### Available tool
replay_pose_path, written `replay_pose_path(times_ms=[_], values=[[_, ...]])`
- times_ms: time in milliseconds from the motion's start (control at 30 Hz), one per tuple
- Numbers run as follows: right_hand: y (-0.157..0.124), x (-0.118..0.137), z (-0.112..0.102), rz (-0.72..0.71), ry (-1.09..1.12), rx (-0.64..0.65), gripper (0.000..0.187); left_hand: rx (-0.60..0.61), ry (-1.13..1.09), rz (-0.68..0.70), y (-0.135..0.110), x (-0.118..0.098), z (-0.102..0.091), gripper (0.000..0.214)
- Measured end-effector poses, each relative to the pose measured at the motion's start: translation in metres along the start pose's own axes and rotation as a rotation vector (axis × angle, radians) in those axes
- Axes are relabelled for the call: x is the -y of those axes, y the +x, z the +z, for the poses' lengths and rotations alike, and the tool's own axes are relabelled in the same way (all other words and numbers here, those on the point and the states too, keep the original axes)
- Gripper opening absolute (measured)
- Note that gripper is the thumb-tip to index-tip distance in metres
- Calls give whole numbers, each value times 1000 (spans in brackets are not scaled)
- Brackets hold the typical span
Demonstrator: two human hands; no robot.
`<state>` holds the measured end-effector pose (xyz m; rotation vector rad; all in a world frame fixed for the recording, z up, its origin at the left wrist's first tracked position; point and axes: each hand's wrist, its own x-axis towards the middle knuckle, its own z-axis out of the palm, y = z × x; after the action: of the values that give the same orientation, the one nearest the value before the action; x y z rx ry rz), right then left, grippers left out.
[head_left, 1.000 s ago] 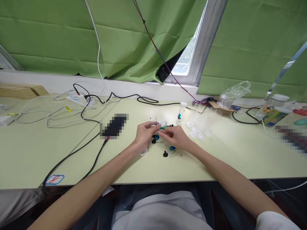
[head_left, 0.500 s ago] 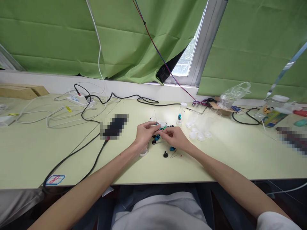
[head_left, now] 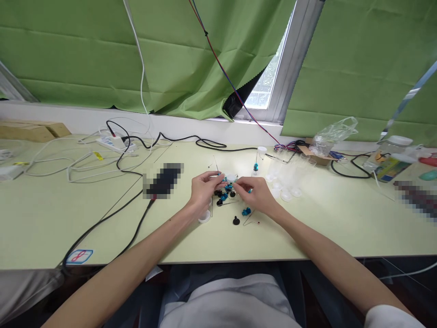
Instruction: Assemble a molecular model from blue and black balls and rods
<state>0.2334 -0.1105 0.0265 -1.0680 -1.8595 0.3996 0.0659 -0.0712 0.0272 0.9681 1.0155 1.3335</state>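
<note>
My left hand (head_left: 205, 187) is closed in a pinch on a small blue part (head_left: 219, 174) with a thin wire sticking up from it. Close beside it, the fingertips of my right hand (head_left: 256, 193) are pressed together; whatever they hold is too small to make out. Below and between the hands lies a loose pile of blue parts (head_left: 224, 197) and black parts, with thin bent wires among them. A black round piece with a stem (head_left: 236, 220) rests nearer the table edge, and another blue part (head_left: 246, 211) lies under my right wrist. A white cap (head_left: 204, 216) sits by my left wrist.
Clear cups (head_left: 286, 195) stand to the right of my hands, near an upright blue piece on a white base (head_left: 256, 168). A dark blurred device (head_left: 164, 180) with a black cable lies at left. Farther back are a power strip (head_left: 116, 143) and a cardboard box (head_left: 317, 157).
My hands have drawn slightly apart, the left one shifting a little left and the right one right. More of the blue and black parts between them now shows.
</note>
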Motion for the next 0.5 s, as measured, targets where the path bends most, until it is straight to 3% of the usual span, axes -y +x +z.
replay_pose_path(times_ms=[233, 500], values=[[4, -13, -6, 21, -19, -153, 22, 12, 27, -10, -2, 1, 2, 25], [7, -17, -10, 43, 21, -177, 25, 131, 95, -40, -9, 2, 3, 28]])
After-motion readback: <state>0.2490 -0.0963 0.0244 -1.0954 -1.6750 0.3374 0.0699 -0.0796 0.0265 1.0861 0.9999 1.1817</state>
